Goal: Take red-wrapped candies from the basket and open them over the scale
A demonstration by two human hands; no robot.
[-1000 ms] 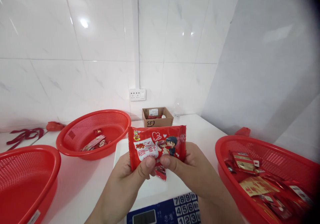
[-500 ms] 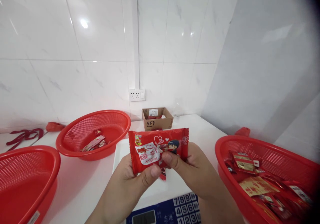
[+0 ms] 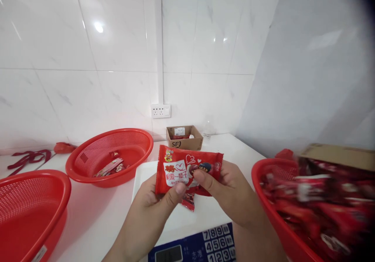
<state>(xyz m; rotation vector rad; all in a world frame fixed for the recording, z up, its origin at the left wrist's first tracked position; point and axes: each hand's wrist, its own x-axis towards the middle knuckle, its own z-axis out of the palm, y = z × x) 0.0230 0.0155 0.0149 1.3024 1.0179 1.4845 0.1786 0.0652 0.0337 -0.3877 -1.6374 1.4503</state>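
Both of my hands hold one red snack packet [image 3: 175, 170] with white hearts, Chinese lettering and a cartoon figure. My left hand [image 3: 149, 205] grips its left end, thumb on the front. My right hand [image 3: 231, 191] grips its right end, thumb pressed near the middle. Behind and below the packet, a smaller red wrapped piece [image 3: 188, 202] lies on the white pan [image 3: 170, 229] of a digital scale. The scale's blue keypad panel [image 3: 191, 248] sits nearest me, between my forearms.
Red plastic baskets stand left [image 3: 55, 223], back left [image 3: 129, 176] and right [image 3: 272, 223]; the right one is heaped with blurred red packets. A cardboard box [image 3: 185, 144] is against the wall. Beside the right basket's rim shows a tilted carton [image 3: 336, 155]. Dark red ribbon [image 3: 31, 158] lies far left.
A carton has appeared over the right basket, and many red packets are tumbling into it, blurred. The packet in my hands has tilted, its left end rising slightly.
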